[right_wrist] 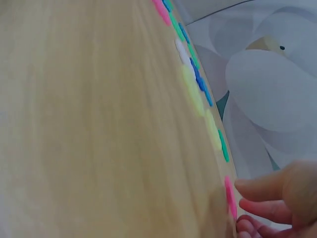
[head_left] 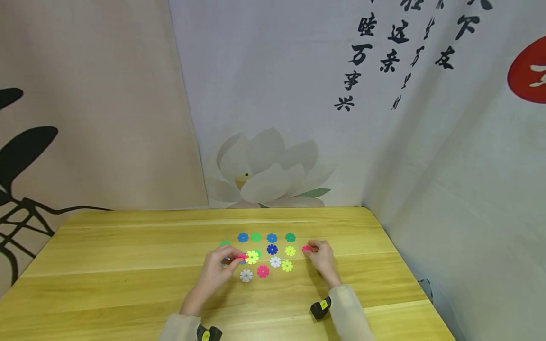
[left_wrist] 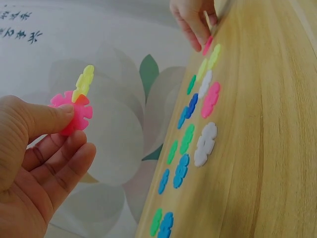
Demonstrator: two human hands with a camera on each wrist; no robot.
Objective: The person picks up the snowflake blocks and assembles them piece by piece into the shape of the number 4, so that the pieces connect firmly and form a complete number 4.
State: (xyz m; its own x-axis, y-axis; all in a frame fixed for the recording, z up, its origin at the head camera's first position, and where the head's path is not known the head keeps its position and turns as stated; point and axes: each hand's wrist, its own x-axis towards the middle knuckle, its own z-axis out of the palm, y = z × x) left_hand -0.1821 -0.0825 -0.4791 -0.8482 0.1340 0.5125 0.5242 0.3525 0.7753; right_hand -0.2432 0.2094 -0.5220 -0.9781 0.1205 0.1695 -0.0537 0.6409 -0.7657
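Observation:
Between thumb and fingers, my left hand (head_left: pixel 218 267) pinches a pink notched plastic disc (left_wrist: pixel 79 116), held above the table. A yellow notched disc (left_wrist: pixel 84 82) is slotted into its edge and stands out from it. Over on the right, my right hand (head_left: pixel 321 258) has its fingertips at the edge of another pink notched disc (head_left: pixel 306 249), low at the tabletop; its fingers are curled and appear to pinch that disc. Between the hands lie a loose pink disc (head_left: pixel 263 271), a white disc (head_left: pixel 275 262) and a dark blue disc (head_left: pixel 272 249).
More notched discs are spread on the wooden table (head_left: pixel 128 293), including a green disc (head_left: pixel 290 237), a yellow disc (head_left: pixel 287 266) and a white disc (head_left: pixel 246 275). A printed curtain (head_left: pixel 273 94) hangs behind the table's far edge.

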